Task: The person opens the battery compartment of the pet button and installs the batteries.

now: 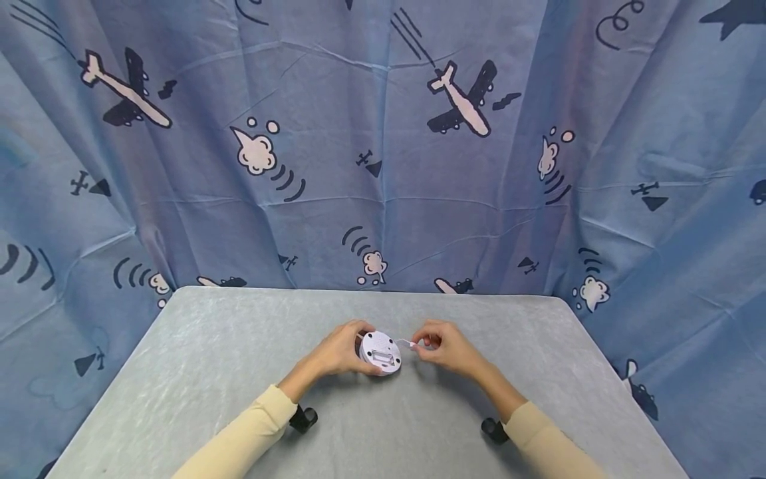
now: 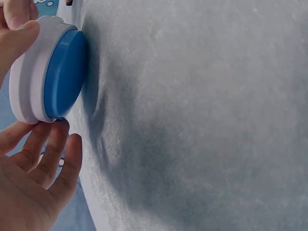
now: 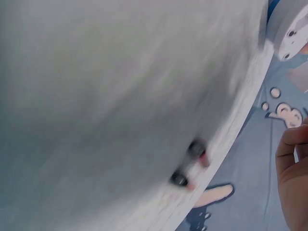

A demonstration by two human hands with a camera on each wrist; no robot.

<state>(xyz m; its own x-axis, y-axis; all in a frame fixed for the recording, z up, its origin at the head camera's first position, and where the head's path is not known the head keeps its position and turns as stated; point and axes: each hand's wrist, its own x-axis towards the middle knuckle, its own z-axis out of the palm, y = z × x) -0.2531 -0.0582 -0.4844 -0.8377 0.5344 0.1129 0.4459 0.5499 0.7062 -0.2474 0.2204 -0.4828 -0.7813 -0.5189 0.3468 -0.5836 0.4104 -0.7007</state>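
Note:
A small round device [image 1: 380,352] with a white body and a blue face [image 2: 65,72] is held tilted just above the grey table [image 1: 209,359]. My left hand [image 1: 342,348] grips its rim, fingers curled round it. Its white underside with small holes and a slot faces up in the head view. My right hand [image 1: 439,346] pinches a thin white strip or tab [image 1: 407,343] that leads from the device's right edge. In the right wrist view only an edge of the device [image 3: 291,29] and part of a finger [image 3: 293,173] show.
A blue curtain [image 1: 383,146] printed with planes and clouds hangs behind and around the table. Two small dark objects with red ends [image 3: 190,163] sit near the table's edge in the right wrist view. Black wrist mounts [image 1: 304,419] show under both sleeves.

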